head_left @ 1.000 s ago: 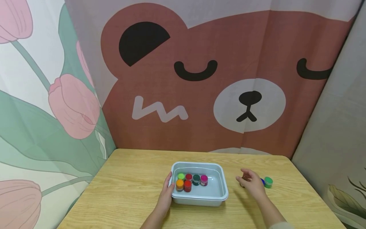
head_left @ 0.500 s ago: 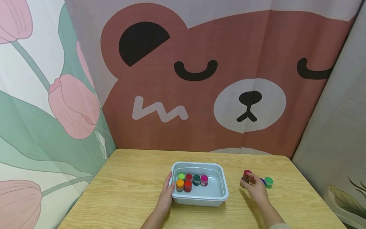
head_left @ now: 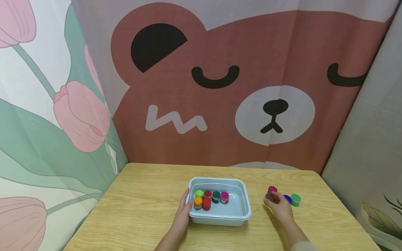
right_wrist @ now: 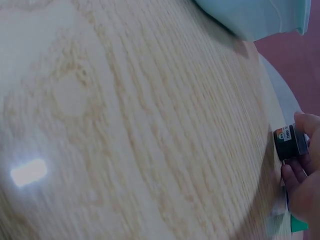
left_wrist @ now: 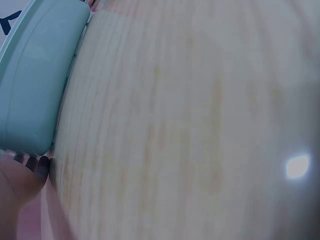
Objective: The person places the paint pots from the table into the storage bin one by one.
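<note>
My left hand (head_left: 181, 215) holds the left side of a pale blue plastic tub (head_left: 220, 218), thumb at the rim and fingers along the outer wall. In the tub's left part stand several small paint jars, among them an orange jar (head_left: 198, 202), a red jar (head_left: 206, 203) and a magenta jar (head_left: 224, 197). To the tub's right, my right hand (head_left: 282, 208) pinches a dark brown paint jar (right_wrist: 287, 142) between thumb and fingers. Just behind that jar is a crimson jar (head_left: 272, 189). A blue jar (head_left: 287, 198) and a green jar (head_left: 295, 199) stand right of the hand.
The wooden table (head_left: 141, 202) carries the tub and jars. A curtain with a bear print (head_left: 176, 150) hangs behind its far edge. A tulip-print curtain (head_left: 47, 139) is at the left and a pale curtain (head_left: 361, 146) at the right.
My right hand has closed its fingers on the brown jar. The crimson jar behind it has come into sight, and more of the blue jar shows. The left hand and tub look unmoved.
</note>
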Demonstrator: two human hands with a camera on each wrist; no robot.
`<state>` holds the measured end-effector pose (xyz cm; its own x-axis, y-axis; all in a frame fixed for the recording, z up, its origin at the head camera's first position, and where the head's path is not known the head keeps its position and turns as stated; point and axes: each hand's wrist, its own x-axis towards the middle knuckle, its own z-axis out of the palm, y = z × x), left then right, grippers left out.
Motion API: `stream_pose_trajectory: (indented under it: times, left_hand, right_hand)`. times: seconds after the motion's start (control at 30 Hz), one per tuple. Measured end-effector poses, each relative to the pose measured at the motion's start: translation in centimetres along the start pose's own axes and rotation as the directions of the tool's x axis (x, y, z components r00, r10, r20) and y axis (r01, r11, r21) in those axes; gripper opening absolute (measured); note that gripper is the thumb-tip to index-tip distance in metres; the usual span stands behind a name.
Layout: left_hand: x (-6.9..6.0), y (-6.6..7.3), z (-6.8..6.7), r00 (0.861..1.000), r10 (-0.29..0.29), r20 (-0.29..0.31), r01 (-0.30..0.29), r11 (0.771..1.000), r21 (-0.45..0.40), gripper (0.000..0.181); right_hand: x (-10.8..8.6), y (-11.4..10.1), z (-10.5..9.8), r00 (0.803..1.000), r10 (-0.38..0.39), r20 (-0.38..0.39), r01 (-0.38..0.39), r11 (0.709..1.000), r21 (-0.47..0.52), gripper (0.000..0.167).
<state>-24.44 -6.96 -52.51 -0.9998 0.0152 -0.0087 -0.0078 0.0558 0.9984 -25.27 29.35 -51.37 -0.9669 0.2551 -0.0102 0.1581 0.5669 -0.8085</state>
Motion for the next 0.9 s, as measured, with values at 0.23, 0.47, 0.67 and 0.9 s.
stream_pose_trajectory:
  times: [0.23,0.47,0.67,0.9]
  left_hand:
    - [-0.09,0.06,-0.03,1.0,0.006,0.008,-0.005,1.0,-0.008,0.055]
    - [-0.12,0.07,0.0,1.0,-0.002,0.014,0.002,1.0,-0.013,0.055]
    - [-0.12,0.14,0.02,1.0,0.013,0.007,-0.012,1.0,-0.019,0.054]
    - [-0.2,0.35,0.04,1.0,0.005,0.004,-0.005,1.0,-0.003,0.055]
  right_hand:
    - [0.26,0.1,0.24,1.0,0.004,-0.023,-0.005,0.999,-0.046,0.066]
    - [0.4,0.58,0.48,0.999,0.022,-0.03,-0.023,0.999,-0.04,0.064]
    - [0.24,0.43,0.35,0.999,0.031,-0.031,-0.031,0.999,-0.021,0.064]
    - [0.11,-0.11,-0.04,0.999,-0.006,-0.04,0.007,1.0,0.023,0.062]
